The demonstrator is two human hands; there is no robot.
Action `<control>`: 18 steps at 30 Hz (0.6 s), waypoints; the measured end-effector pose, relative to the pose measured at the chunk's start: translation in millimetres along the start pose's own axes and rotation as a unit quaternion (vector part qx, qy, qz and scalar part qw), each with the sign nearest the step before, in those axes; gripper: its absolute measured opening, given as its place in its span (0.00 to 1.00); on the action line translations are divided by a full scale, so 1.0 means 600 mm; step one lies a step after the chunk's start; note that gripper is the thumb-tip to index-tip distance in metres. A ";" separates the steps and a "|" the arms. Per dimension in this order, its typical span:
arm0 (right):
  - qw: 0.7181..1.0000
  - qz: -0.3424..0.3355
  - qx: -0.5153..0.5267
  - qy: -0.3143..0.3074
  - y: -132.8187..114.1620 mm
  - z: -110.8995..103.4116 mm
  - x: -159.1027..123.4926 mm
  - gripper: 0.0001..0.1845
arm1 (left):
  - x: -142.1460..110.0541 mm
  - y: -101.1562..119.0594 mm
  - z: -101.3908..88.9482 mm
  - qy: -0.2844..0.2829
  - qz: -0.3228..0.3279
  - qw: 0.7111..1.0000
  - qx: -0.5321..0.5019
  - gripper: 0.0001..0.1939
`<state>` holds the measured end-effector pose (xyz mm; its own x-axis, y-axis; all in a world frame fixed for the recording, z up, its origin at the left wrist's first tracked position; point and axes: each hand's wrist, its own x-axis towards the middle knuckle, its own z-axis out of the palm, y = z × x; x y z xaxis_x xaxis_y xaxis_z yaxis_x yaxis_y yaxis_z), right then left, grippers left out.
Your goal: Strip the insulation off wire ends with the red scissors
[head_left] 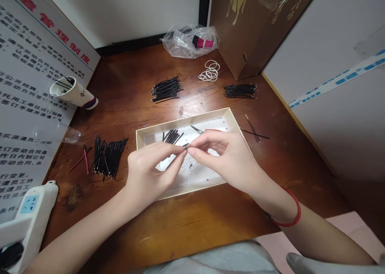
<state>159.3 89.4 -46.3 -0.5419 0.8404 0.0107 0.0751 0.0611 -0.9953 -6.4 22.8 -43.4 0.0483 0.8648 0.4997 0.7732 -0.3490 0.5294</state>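
Note:
My left hand (pixel 152 172) and my right hand (pixel 225 158) meet above a white cardboard tray (pixel 180 123), fingertips almost touching. Both pinch a thin black wire (pixel 186 146), though the fingers hide most of it. Inside the tray lie a small bunch of black wires (pixel 172 137), small scissors (pixel 195 129) just beyond my right fingers, and a red wire (pixel 213 130). Dark specks of trimmings dot the tray floor (pixel 192 174). Loose black wires (pixel 108 158) and several red wires (pixel 82 160) lie left of the tray.
Two black wire bundles (pixel 167 89) lie on the wooden desk (pixel 186 222) behind the tray, near rubber bands (pixel 209 71) and a plastic bag (pixel 189 41). A paper cup (pixel 72 91) lies left, beside a power strip (pixel 33 214). A printed wall sign (pixel 36 65) stands left.

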 end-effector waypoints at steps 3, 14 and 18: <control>1.000 0.004 0.004 -0.010 -0.002 -0.002 -0.001 0.03 | -0.003 0.002 0.000 0.007 0.058 0.998 0.038 0.05; 0.999 0.009 0.051 -0.014 -0.002 0.001 -0.001 0.09 | -0.006 0.011 0.000 -0.017 0.080 0.995 0.059 0.08; 0.999 -0.005 0.041 -0.013 0.002 0.002 -0.003 0.10 | -0.005 0.010 -0.003 -0.045 0.022 0.999 -0.009 0.08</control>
<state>159.4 87.4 -47.7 -0.5642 0.8254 0.0202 0.0008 0.0250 -0.9997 -3.0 17.4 -40.4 0.1390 0.8778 0.4585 0.7581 -0.3922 0.5210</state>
